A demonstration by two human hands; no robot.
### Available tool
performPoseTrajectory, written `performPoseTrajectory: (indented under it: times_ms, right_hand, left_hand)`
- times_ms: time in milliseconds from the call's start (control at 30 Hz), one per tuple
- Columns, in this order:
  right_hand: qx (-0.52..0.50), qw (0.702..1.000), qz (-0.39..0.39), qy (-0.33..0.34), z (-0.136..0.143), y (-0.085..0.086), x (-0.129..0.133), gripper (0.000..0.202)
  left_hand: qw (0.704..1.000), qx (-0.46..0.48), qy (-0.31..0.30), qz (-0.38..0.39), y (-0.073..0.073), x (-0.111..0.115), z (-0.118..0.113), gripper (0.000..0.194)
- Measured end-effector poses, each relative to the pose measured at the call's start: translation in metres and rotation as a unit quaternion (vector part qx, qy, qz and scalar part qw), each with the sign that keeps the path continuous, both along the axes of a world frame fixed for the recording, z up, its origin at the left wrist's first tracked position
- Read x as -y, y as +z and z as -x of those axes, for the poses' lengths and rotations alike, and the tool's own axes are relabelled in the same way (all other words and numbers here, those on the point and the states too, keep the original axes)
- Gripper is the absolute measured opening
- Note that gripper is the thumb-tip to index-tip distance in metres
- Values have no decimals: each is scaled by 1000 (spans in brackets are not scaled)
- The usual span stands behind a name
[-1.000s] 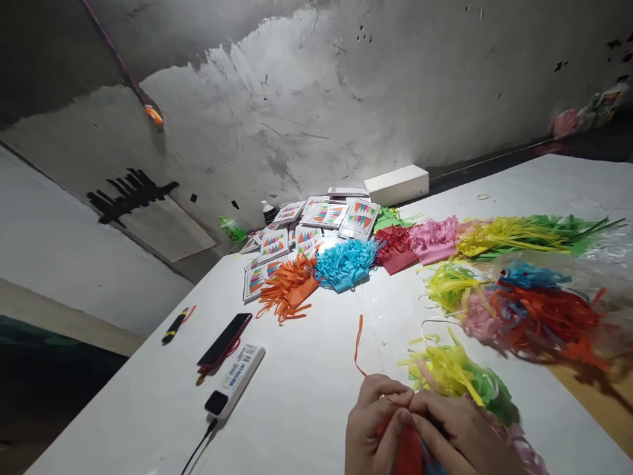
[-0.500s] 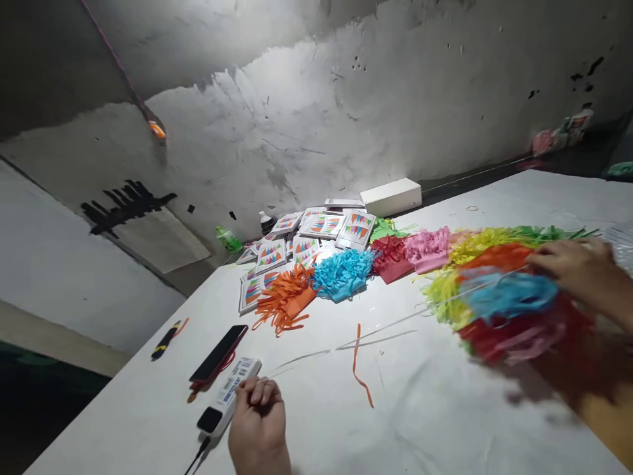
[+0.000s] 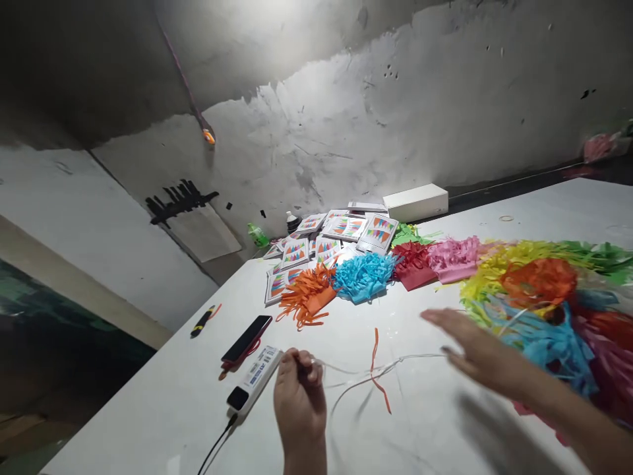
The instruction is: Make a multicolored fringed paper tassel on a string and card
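My left hand (image 3: 300,402) is closed in a pinch on a thin white string (image 3: 363,379), above the table beside the power strip. The string loops to the right, and a knot or crossing shows in it. To the right, my right hand (image 3: 475,346) has its fingers stretched out and apart from the thumb; the string runs up to the thumb's tip. Beyond that hand lies a heap of fringed paper tassels: orange (image 3: 540,282), blue (image 3: 544,343), and red and pink ones partly hidden by my forearm. An orange paper strip (image 3: 380,386) lies under the string.
A row of fringed paper bunches, orange (image 3: 309,295), blue (image 3: 366,277), red (image 3: 413,264) and pink (image 3: 453,258), crosses the white table. Behind are printed packets (image 3: 345,228) and a white box (image 3: 416,202). Left are a power strip (image 3: 257,379), a phone (image 3: 247,340) and a cutter (image 3: 202,322).
My right hand has come away from the tassel heap, moving left toward the middle with fingers extended. The string has gone from taut to slack and looped. The view has shifted left.
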State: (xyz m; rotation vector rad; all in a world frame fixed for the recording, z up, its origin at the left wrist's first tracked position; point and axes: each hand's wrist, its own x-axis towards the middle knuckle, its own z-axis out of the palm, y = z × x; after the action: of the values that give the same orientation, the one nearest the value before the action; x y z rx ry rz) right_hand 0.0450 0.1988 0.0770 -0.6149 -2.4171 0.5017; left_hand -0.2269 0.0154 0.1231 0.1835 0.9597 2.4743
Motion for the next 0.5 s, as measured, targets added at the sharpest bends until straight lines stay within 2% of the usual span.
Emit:
performPoseTrajectory:
  times_ms: [67, 167, 200, 267, 300, 333, 400, 500]
  right_hand:
    - [16, 995, 61, 79, 46, -16, 34, 72]
    - [21, 977, 151, 147, 93, -34, 64, 89]
    - [15, 971, 179, 159, 102, -38, 70, 86]
    - [-2, 957, 233, 175, 113, -42, 78, 54]
    - [-13, 949, 259, 180, 114, -42, 80, 32]
    - [-26, 941, 284, 180, 111, -41, 80, 18]
    - [-55, 925, 338, 163, 94, -36, 74, 32]
    - [-127, 901, 408, 73, 42, -19, 47, 47]
  left_hand:
    - [999, 1, -43, -6, 1, -5, -11, 15]
    - [997, 10, -80, -17, 8, -6, -14, 18]
    - [996, 15, -86, -19, 10, -5, -13, 22]
    - [995, 23, -94, -21, 14, -2, -9, 29]
    - [995, 25, -93, -20, 14, 0, -6, 31]
    - [996, 26, -89, -18, 14, 2, -2, 33]
    - [998, 24, -63, -11, 11, 7, 10, 34]
    - [1000, 20, 0, 9, 1, 11, 39, 33]
